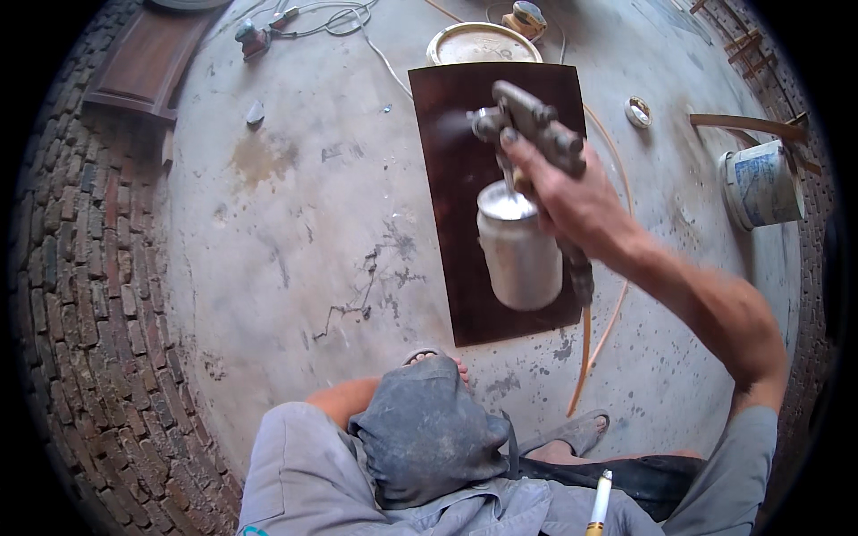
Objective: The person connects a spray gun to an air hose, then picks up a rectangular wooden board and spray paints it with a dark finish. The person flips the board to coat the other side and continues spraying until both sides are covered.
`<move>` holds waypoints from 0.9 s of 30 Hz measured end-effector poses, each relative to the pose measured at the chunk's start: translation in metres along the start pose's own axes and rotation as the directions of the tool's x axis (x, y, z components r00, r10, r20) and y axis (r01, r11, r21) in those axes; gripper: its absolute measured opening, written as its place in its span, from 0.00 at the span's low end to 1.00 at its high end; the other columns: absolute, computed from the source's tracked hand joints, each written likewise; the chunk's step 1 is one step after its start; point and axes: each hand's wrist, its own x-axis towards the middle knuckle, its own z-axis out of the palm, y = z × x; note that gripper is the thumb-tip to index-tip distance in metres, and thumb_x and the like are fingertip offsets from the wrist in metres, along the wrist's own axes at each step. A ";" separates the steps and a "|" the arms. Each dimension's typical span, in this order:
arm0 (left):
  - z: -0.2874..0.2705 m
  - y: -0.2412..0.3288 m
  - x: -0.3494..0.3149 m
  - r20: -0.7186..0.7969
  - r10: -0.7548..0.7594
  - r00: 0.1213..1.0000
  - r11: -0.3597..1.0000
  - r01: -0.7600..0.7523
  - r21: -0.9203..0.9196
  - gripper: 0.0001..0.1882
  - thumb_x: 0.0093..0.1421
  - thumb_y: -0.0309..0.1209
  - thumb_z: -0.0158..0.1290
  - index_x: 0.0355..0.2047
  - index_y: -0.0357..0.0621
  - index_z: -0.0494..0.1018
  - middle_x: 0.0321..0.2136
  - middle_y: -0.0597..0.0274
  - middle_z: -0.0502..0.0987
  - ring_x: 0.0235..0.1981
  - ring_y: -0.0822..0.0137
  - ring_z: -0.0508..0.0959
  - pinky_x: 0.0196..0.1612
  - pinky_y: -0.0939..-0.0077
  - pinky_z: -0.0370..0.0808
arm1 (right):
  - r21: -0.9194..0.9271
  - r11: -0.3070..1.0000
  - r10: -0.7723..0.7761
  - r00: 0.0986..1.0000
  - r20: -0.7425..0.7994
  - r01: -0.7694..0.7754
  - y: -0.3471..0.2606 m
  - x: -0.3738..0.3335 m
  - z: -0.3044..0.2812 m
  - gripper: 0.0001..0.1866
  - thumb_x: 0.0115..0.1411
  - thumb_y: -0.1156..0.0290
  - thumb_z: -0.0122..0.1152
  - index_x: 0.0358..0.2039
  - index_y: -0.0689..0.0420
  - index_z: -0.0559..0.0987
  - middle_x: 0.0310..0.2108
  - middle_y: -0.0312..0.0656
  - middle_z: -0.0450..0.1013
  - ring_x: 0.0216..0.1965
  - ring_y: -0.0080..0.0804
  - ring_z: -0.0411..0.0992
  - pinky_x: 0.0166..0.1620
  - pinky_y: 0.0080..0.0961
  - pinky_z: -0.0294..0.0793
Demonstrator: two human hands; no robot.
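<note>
My right hand is wrapped round the handle of a metal spray gun, which has a silver paint cup hanging beneath it. The gun is over a dark reddish-brown, glossy panel lying on the floor. A faint mist shows left of the nozzle. From the gun's handle an orange air hose runs down to the floor. My left forearm passes behind a dusty dark grey cloth shape. That cloth hides most of my left hand, and its grip does not show.
A round white lid or tub stands beyond the panel. Sanders with cables lie at the back. On the right are a small tin and a white bucket. A brown wooden panel leans by the brick wall.
</note>
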 end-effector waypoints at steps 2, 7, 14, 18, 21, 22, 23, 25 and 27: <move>0.000 0.000 0.000 0.000 0.002 1.000 1.000 -0.002 0.001 0.14 0.62 0.33 0.49 0.21 0.43 0.65 0.24 0.59 0.71 0.31 0.58 0.71 0.38 0.62 0.66 | 0.015 0.999 -0.030 0.999 -0.022 0.030 -0.011 0.018 -0.004 0.19 0.70 0.54 0.56 0.43 0.59 0.78 0.24 0.35 0.72 0.25 0.21 0.70 0.27 0.24 0.71; -0.001 0.002 0.001 0.000 0.006 1.000 1.000 -0.006 0.007 0.14 0.62 0.33 0.49 0.21 0.43 0.65 0.24 0.59 0.71 0.31 0.58 0.71 0.38 0.62 0.66 | 0.022 0.996 -0.086 0.991 -0.104 0.089 -0.023 0.034 0.003 0.22 0.70 0.48 0.57 0.41 0.57 0.79 0.25 0.30 0.71 0.25 0.12 0.65 0.20 0.14 0.61; 0.006 0.007 0.003 -0.028 -0.003 1.000 1.000 0.003 -0.005 0.14 0.63 0.33 0.48 0.21 0.43 0.65 0.24 0.59 0.71 0.31 0.58 0.71 0.38 0.62 0.66 | 0.029 0.999 0.030 0.994 0.101 -0.033 0.023 -0.023 0.016 0.18 0.70 0.62 0.58 0.54 0.59 0.76 0.24 0.33 0.70 0.28 0.18 0.69 0.32 0.22 0.71; 0.007 0.009 0.004 -0.031 -0.005 1.000 1.000 0.004 -0.014 0.14 0.63 0.33 0.48 0.21 0.43 0.65 0.24 0.59 0.71 0.31 0.58 0.71 0.38 0.62 0.66 | 0.027 0.989 0.135 0.966 0.221 -0.144 0.050 -0.071 0.022 0.19 0.70 0.64 0.58 0.56 0.59 0.75 0.26 0.33 0.70 0.28 0.17 0.69 0.33 0.22 0.73; 0.008 0.008 0.006 -0.028 -0.002 1.000 1.000 0.002 -0.016 0.14 0.63 0.33 0.48 0.21 0.43 0.65 0.24 0.58 0.71 0.31 0.58 0.71 0.38 0.62 0.66 | 0.098 0.949 0.256 0.913 0.316 -0.300 0.056 -0.090 0.024 0.20 0.69 0.67 0.58 0.59 0.59 0.73 0.27 0.33 0.71 0.28 0.18 0.69 0.34 0.22 0.74; 0.009 0.009 0.006 -0.026 0.000 1.000 1.000 -0.001 -0.016 0.14 0.63 0.33 0.48 0.21 0.43 0.65 0.24 0.58 0.71 0.31 0.58 0.71 0.38 0.62 0.66 | 0.072 0.960 0.236 0.923 0.305 -0.269 0.060 -0.091 0.025 0.20 0.69 0.67 0.58 0.59 0.59 0.73 0.27 0.33 0.71 0.28 0.18 0.70 0.35 0.22 0.75; 0.006 0.004 0.007 -0.026 0.005 1.000 1.000 -0.005 -0.006 0.14 0.63 0.33 0.48 0.21 0.43 0.65 0.24 0.58 0.71 0.31 0.58 0.71 0.38 0.62 0.66 | 0.046 0.973 0.204 0.934 0.292 -0.227 0.060 -0.088 0.026 0.20 0.69 0.67 0.58 0.59 0.59 0.73 0.27 0.34 0.72 0.29 0.19 0.71 0.35 0.23 0.75; 0.006 0.005 0.006 -0.022 0.003 1.000 1.000 -0.004 -0.006 0.14 0.63 0.33 0.48 0.21 0.43 0.65 0.24 0.58 0.71 0.32 0.58 0.71 0.39 0.62 0.66 | 0.015 0.985 0.160 0.955 0.250 -0.169 0.056 -0.079 0.024 0.20 0.69 0.66 0.59 0.58 0.59 0.74 0.27 0.34 0.72 0.29 0.19 0.71 0.35 0.23 0.75; 0.005 0.004 0.006 -0.014 0.013 1.000 1.000 -0.013 -0.005 0.14 0.63 0.33 0.48 0.21 0.43 0.65 0.24 0.58 0.71 0.32 0.57 0.71 0.39 0.61 0.66 | -0.023 0.994 0.109 0.980 0.166 -0.107 0.038 -0.061 0.019 0.20 0.69 0.63 0.59 0.57 0.58 0.75 0.26 0.33 0.71 0.28 0.19 0.69 0.34 0.24 0.74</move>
